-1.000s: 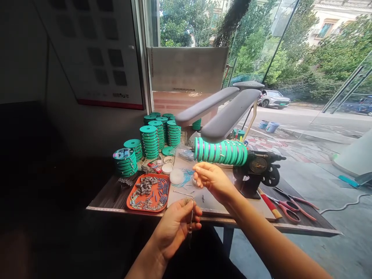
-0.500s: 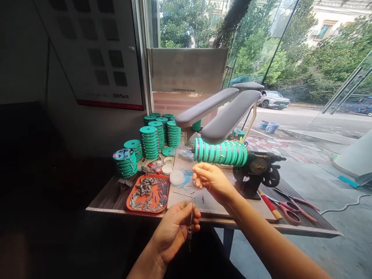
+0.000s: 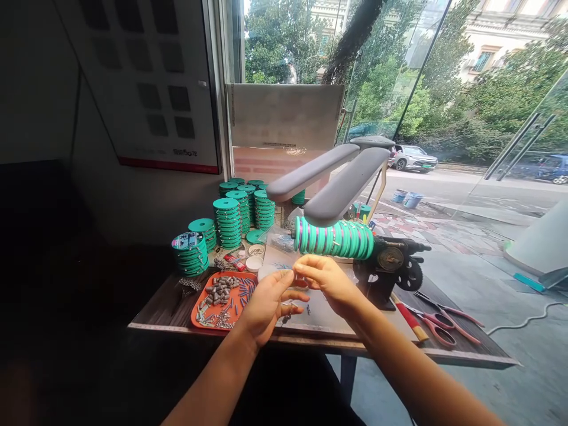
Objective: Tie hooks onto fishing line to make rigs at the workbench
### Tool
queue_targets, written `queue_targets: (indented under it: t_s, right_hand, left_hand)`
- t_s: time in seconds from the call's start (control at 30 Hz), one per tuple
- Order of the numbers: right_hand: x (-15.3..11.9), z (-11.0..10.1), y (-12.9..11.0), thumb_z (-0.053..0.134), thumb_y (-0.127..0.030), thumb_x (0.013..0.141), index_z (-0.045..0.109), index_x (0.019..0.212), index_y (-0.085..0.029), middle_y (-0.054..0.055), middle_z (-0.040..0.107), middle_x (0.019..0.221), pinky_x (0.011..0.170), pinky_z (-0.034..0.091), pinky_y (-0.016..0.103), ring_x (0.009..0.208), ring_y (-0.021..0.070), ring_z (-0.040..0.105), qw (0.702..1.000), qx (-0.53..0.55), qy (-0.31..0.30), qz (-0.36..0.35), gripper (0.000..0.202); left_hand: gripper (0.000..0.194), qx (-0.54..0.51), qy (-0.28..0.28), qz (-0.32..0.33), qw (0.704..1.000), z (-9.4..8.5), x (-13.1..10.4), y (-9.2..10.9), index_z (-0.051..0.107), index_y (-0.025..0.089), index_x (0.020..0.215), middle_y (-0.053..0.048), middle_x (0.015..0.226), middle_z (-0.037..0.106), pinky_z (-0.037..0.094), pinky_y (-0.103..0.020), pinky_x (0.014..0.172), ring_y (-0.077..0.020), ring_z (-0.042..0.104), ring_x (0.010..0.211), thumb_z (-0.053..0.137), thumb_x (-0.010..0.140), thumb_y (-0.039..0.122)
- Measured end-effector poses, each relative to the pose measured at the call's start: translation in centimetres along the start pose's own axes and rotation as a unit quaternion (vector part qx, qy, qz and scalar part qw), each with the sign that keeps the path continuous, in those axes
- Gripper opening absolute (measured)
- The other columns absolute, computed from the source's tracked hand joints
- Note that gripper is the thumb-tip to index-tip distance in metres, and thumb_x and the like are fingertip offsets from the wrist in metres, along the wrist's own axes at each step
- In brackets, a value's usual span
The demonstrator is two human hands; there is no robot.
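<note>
Head view: the left hand (image 3: 270, 303) and the right hand (image 3: 331, 281) meet above the near edge of the counter (image 3: 153, 305), fingertips just beside each other. The left grip is narrow, thumb and forefinger pinched on a small piece (image 3: 285, 320) that shows as a thin, dark bit below the other fingers. The right grip is narrow too, thumb and forefinger drawn together; what it pinches, if anything, cannot be told.

On the left, the orange tray (image 3: 235, 274) holds a heap of grey cylinders (image 3: 217, 292), slim blue rods (image 3: 247, 289) and a scatter of tiny silver bits (image 3: 224, 320). Behind it stand two white dishes — the farther dish (image 3: 256, 251) has small bits in it; the contents of the nearer dish (image 3: 254, 264) are hard to make out.

The left hand and forearm cover the tray's right front corner. The piece's upper part is lost among the fingers, its shape too small to read — and the left hand partly hides a round white thing (image 3: 267, 271).
</note>
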State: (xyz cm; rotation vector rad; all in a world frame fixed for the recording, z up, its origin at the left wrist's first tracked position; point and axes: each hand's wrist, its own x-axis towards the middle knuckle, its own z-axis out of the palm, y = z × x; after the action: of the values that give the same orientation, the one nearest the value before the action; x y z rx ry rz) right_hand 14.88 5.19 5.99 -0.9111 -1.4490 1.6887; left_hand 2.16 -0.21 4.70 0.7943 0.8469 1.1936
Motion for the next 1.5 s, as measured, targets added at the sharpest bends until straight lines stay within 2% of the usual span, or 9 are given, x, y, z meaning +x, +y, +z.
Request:
queue_targets:
  t_s: [0.13, 0.27, 0.47, 0.63, 0.97, 1.1, 1.27, 1.5]
  right_hand:
    - [-0.1, 0.2, 0.4, 0.069, -0.053, 0.051, 0.044, 0.076, -0.004, -0.002, 0.044, 0.06, 0.042, 0.023, 0.006, 0.047, -0.0055, 0.035, 1.0, -0.003, -0.003, 0.005, 0.06]
    - [-0.2, 0.6, 0.6, 0.067, -0.054, 0.053, 0.043, 0.078, -0.005, -0.002, 0.045, 0.061, 0.041, 0.024, 0.006, 0.046, -0.0036, 0.038, 1.0, -0.006, -0.012, 0.008, 0.06]
    - [-0.2, 0.9, 0.7, 0.065, -0.05, 0.056, 0.042, 0.076, -0.005, 0.0, 0.047, 0.061, 0.042, 0.03, 0.007, 0.048, -0.0008, 0.044, 0.999, -0.021, -0.036, 0.002, 0.054]
    - [-0.2, 0.6, 0.7, 0.064, -0.052, 0.057, 0.041, 0.076, -0.005, -0.001, 0.045, 0.059, 0.041, 0.032, 0.007, 0.046, -0.0005, 0.043, 0.998, -0.033, -0.055, 0.001, 0.056]
    - [-0.7, 0.2, 0.7, 0.07, -0.053, 0.052, 0.043, 0.074, -0.004, -0.004, 0.038, 0.058, 0.042, 0.03, 0.007, 0.045, -0.0042, 0.036, 0.998, -0.05, -0.034, -0.013, 0.061]
    - [-1.2, 0.3, 1.1, 0.068, -0.057, 0.054, 0.042, 0.075, -0.004, -0.003, 0.038, 0.058, 0.042, 0.028, 0.007, 0.044, -0.0044, 0.036, 0.997, -0.058, -0.041, -0.014, 0.063]
    - [-1.8, 0.8, 1.8, 0.066, -0.062, 0.053, 0.038, 0.075, -0.004, -0.002, 0.043, 0.059, 0.044, 0.032, 0.006, 0.048, -0.0018, 0.042, 0.995, -0.037, -0.095, 0.024, 0.067]
    - [-1.9, 0.8, 2.5, 0.063, -0.062, 0.058, 0.035, 0.077, -0.005, -0.001, 0.045, 0.06, 0.045, 0.033, 0.006, 0.048, -0.0003, 0.046, 0.991, -0.032, -0.125, 0.037, 0.066]
  left_hand:
    - [0.022, -0.031, 0.016, -0.006, 0.999, 0.3, 0.7, -0.1, 0.059, 0.01, 0.072, -0.002, 0.072, 0.055, 0.042, -0.016, 0.048, -0.0071, 0.051, 0.058, 0.068, 0.07, 0.03]
    - [0.026, -0.082, 0.012, 0.005, 0.997, 0.4, 0.5, -0.9, 0.058, 0.01, 0.071, -0.001, 0.069, 0.054, 0.044, -0.017, 0.053, -0.0068, 0.05, 0.059, 0.072, 0.065, 0.03]
    - [0.033, -0.141, 0.025, 0.066, 0.987, 1.0, 0.5, -2.1, 0.054, 0.011, 0.065, 0.001, 0.063, 0.051, 0.043, -0.018, 0.063, -0.0071, 0.05, 0.061, 0.076, 0.059, 0.035]
    - [0.032, -0.142, 0.038, 0.069, 0.987, 1.0, -0.1, -2.7, 0.052, 0.011, 0.064, 0.0, 0.063, 0.051, 0.043, -0.018, 0.063, -0.0078, 0.049, 0.062, 0.075, 0.061, 0.034]
    - [0.022, -0.126, 0.012, -0.046, 0.991, -0.5, -1.8, -3.4, 0.054, 0.01, 0.07, 0.0, 0.068, 0.05, 0.042, -0.018, 0.057, -0.0067, 0.05, 0.057, 0.068, 0.071, 0.027]
    - [0.017, -0.124, 0.004, -0.044, 0.991, -0.7, -2.2, -3.4, 0.056, 0.01, 0.074, -0.002, 0.075, 0.052, 0.043, -0.018, 0.06, -0.007, 0.051, 0.06, 0.061, 0.078, 0.025]
    - [0.013, -0.102, -0.019, -0.031, 0.994, -0.9, -2.3, -3.2, 0.056, 0.009, 0.078, -0.005, 0.08, 0.055, 0.042, -0.017, 0.062, -0.0071, 0.051, 0.064, 0.056, 0.082, 0.021]
    - [0.017, -0.072, -0.024, -0.013, 0.997, -0.9, -2.1, -3.3, 0.054, 0.008, 0.08, -0.005, 0.078, 0.054, 0.041, -0.018, 0.062, -0.0074, 0.049, 0.064, 0.057, 0.08, 0.025]
